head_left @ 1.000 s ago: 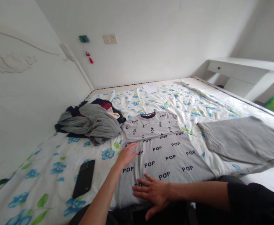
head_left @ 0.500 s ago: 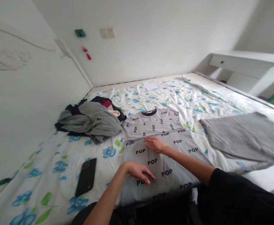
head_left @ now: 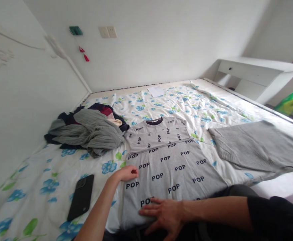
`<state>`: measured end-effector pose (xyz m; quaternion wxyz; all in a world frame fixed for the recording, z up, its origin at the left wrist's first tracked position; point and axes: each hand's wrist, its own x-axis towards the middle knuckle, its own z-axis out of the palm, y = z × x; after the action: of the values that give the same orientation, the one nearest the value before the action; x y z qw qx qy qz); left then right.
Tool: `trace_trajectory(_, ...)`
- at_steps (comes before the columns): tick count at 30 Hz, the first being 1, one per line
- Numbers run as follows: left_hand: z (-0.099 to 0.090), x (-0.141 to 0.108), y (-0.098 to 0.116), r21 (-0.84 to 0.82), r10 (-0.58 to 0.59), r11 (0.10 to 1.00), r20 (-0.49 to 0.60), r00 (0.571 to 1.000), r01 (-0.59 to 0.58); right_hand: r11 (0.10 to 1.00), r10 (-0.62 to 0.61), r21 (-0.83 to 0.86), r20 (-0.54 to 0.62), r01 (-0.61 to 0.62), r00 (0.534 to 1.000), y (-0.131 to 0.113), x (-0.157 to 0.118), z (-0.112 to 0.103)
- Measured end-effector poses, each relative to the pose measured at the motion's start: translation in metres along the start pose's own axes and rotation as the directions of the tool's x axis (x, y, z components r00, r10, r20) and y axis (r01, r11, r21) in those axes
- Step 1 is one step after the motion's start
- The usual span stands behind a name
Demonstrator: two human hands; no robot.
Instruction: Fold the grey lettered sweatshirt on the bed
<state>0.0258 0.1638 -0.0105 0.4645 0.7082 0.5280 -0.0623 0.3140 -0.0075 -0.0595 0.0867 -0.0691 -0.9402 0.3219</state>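
Observation:
A grey T-shirt (head_left: 161, 167) printed with "POP" lies spread in front of me, neckline away from me. A fold line crosses it below the chest. My left hand (head_left: 127, 173) is over its left edge with the fingers curled in; no cloth shows between them. Low on the shirt, close to my body, my right hand (head_left: 165, 214) rests palm down with its fingers spread. Part of the lower hem is hidden by my right hand and arm.
Left of the shirt lie a black phone (head_left: 81, 197) and a heap of dark and grey clothes (head_left: 93, 130). A folded grey ribbed garment (head_left: 257, 145) is on the right. White paper (head_left: 156, 91) lies farther back on the flowered sheet (head_left: 48, 207). A white desk (head_left: 249, 73) stands beyond.
My right hand has moved from the shirt's middle toward me, onto its lower part. My left hand has shifted left and away from me to the shirt's edge, its fingers now curled.

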Motion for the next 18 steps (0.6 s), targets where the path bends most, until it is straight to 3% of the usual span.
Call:
trace_trajectory(3, 0.001, -0.004, -0.002, -0.139, -0.096, 0.981, 0.262, 0.960, 0.136, 0.986, 0.021, 0.168, -0.029, -0.016, 0.999, 0.027, -0.014, -0.019)
trace_trajectory(5, -0.010, -0.011, -0.005, -0.211, -0.110, 0.960, 0.320, 0.941, 0.185, 0.936, 0.191, 0.324, -0.135, -0.139, 0.972, 0.057, -0.029, -0.047)
trace_trajectory(6, -0.018, -0.016, -0.009, -0.239, -0.105, 0.954, 0.290, 0.951, 0.178, 0.891, 0.321, 0.397, -0.202, -0.222, 0.925, 0.075, -0.039, -0.065)
trace_trajectory(8, -0.039, -0.026, -0.019, -0.305, -0.101, 0.943, 0.108, 0.989, 0.130, 0.801, 0.559, 0.483, -0.392, -0.354, 0.731, 0.114, -0.065, -0.106)
trace_trajectory(9, -0.049, -0.030, -0.026, -0.347, -0.119, 0.932, -0.026, 0.993, 0.103, 0.766, 0.636, 0.499, -0.495, -0.405, 0.593, 0.134, -0.081, -0.125)
trace_trajectory(11, -0.065, -0.032, -0.041, -0.442, -0.198, 0.895, -0.286, 0.938, 0.055, 0.679, 0.721, 0.567, -0.635, -0.465, 0.277, 0.174, -0.117, -0.159)
trace_trajectory(13, -0.071, -0.026, -0.053, -0.534, -0.280, 0.846, -0.424, 0.861, 0.012, 0.546, 0.776, 0.693, -0.630, -0.471, -0.027, 0.208, -0.156, -0.181)
trace_trajectory(14, -0.070, -0.019, -0.057, -0.573, -0.301, 0.819, -0.449, 0.841, -0.013, 0.480, 0.793, 0.747, -0.594, -0.459, -0.138, 0.221, -0.175, -0.187)
trace_trajectory(15, -0.068, -0.011, -0.059, -0.613, -0.309, 0.789, -0.455, 0.835, -0.041, 0.420, 0.805, 0.796, -0.549, -0.436, -0.226, 0.233, -0.192, -0.190)
trace_trajectory(16, -0.066, -0.002, -0.059, -0.654, -0.313, 0.754, -0.446, 0.839, -0.067, 0.365, 0.822, 0.839, -0.494, -0.404, -0.284, 0.242, -0.207, -0.192)
trace_trajectory(17, -0.063, 0.008, -0.058, -0.696, -0.314, 0.713, -0.429, 0.847, -0.088, 0.323, 0.844, 0.874, -0.439, -0.364, -0.307, 0.249, -0.218, -0.193)
trace_trajectory(18, -0.062, 0.018, -0.056, -0.737, -0.322, 0.668, -0.409, 0.854, -0.102, 0.290, 0.873, 0.903, -0.385, -0.317, -0.298, 0.255, -0.227, -0.193)
